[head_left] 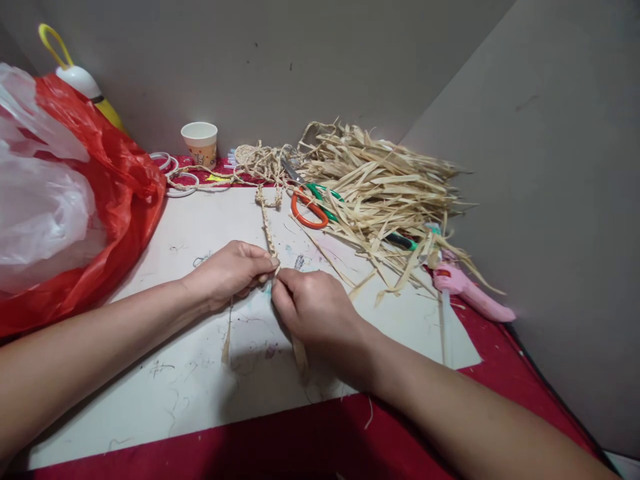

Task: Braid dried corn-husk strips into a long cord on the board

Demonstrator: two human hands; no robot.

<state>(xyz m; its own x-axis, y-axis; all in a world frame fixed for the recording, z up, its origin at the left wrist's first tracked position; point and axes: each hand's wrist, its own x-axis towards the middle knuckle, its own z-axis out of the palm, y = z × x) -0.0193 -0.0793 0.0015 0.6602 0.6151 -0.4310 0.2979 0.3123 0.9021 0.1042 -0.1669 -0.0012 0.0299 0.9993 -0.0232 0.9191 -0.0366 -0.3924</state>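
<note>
A thin braided straw cord [267,223] runs from the back of the white board down to my two hands. My left hand [237,270] pinches its near end between thumb and fingers. Close beside it, my right hand [313,303] is closed, its thumb and finger gripping the loose straw strands at the cord's end. One strand [227,347] hangs below my left hand, and another strand [300,357] trails under my right. The fingertips hide the exact point where the strands cross.
Behind lies a heap of dry straw [380,180] with scissors [310,210] at its edge. A pink glue gun [473,290] rests at right. A paper cup [200,143] and white rings [183,185] are at the back. Red and clear plastic bags [145,193] bulge at left. The white board [125,380] covers red cloth.
</note>
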